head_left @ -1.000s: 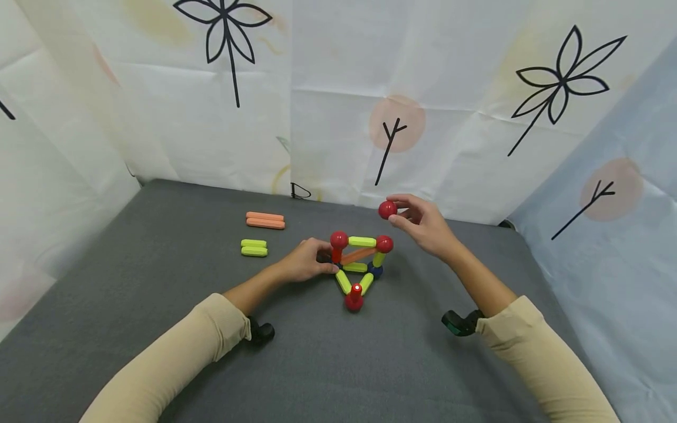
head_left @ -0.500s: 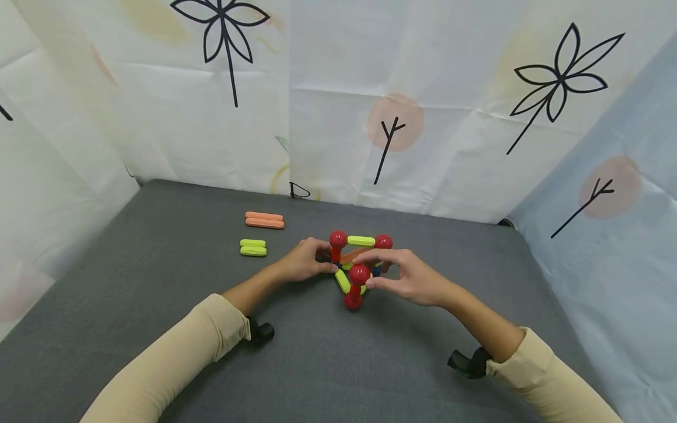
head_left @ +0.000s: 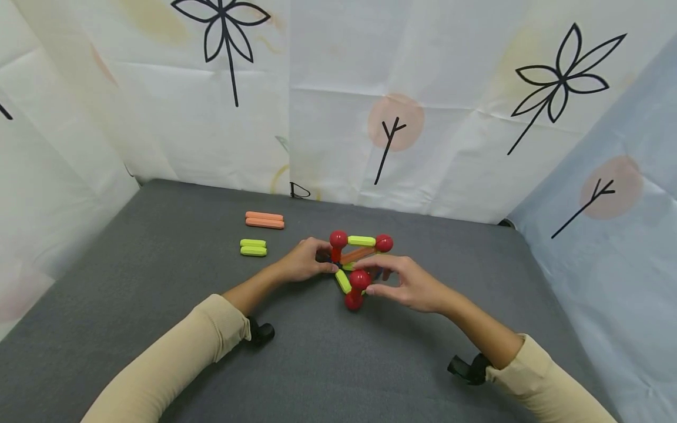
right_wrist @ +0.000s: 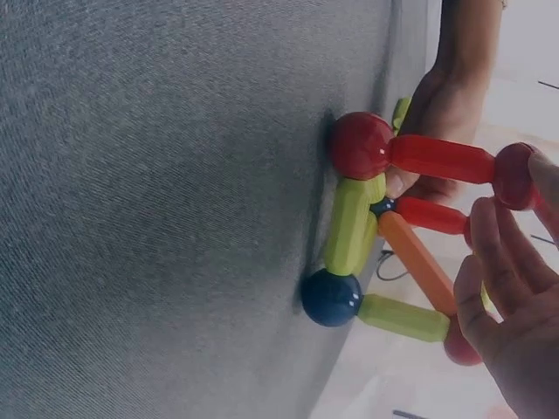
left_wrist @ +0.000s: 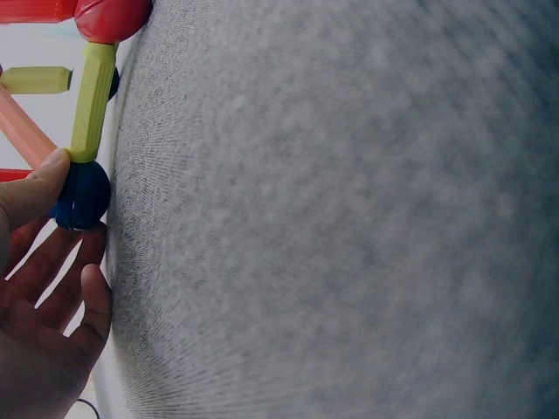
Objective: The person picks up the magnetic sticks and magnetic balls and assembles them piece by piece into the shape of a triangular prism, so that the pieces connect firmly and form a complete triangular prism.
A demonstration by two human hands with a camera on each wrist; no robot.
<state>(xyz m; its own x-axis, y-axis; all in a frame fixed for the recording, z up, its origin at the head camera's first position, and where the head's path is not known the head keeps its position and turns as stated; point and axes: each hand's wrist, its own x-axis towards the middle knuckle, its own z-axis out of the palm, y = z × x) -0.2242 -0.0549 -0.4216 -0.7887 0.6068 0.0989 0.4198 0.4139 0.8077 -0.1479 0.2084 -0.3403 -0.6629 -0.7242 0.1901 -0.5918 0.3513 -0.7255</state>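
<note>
1. Leftmost on the grey desk, toward its far left corner, lie two yellow-green sticks side by side; just behind them, nearer the far edge, lie two orange sticks, also as a pair.
2. Next comes the left hand, resting on the desk at the left base of the stick-and-ball frame; its thumb and fingers pinch a dark blue ball at a bottom corner.
3. Mid-desk stands the frame itself: red balls at the upper corners, yellow-green and orange sticks between, blue balls at the base.
4. At the frame's near corner a red stick rises from a red base ball to a red top ball.
5. Right of it, the right hand has its fingertips on that top ball, the other fingers loosely spread and hiding the frame's right side.
6. Behind hangs a white backdrop printed with black flowers.
</note>
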